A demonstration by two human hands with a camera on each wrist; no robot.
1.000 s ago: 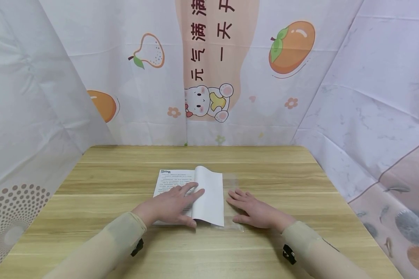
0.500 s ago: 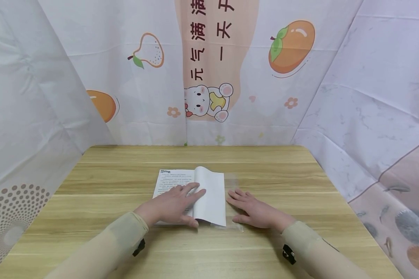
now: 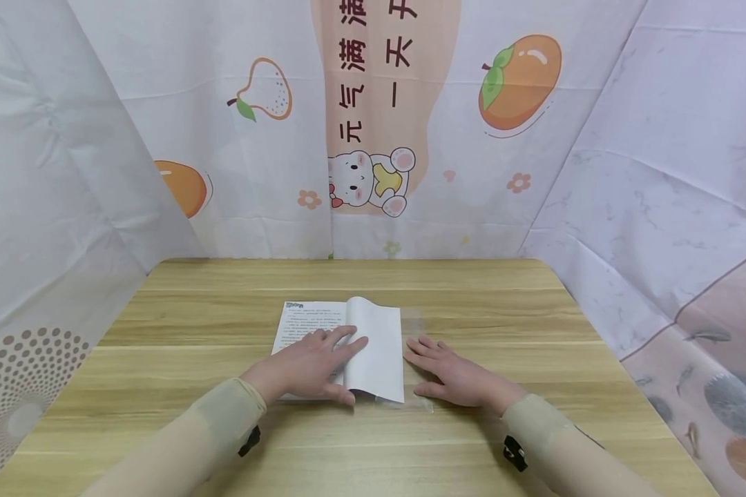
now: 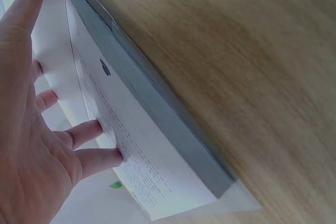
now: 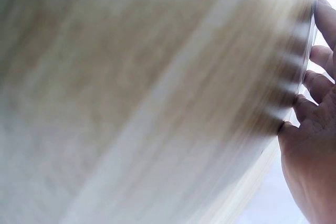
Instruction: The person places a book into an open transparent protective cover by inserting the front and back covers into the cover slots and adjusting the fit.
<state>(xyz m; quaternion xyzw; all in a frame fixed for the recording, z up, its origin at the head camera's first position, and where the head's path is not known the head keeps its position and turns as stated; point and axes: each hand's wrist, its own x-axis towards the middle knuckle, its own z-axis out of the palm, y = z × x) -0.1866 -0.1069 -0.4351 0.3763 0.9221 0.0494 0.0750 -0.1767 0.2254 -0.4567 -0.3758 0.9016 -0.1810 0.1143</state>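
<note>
A thick book lies open on the wooden table, its printed page on the left and a blank white leaf curving up and over to the right. Across the book my left hand is spread, fingertips on the page and at the base of that leaf. The left wrist view shows the same hand with its fingers apart over the printed text, beside the thick page block. A clear plastic sheet sticks out to the right of the leaf. My right hand rests flat on it, fingers extended.
The wooden table extends around the book on all sides. Beyond its far edge hangs a white curtain with fruit prints, and more cloth hangs at both sides.
My left hand has slid slightly to the right, and the white leaf's free edge has shifted right with it, closer to the right hand. The right hand has stayed in place.
</note>
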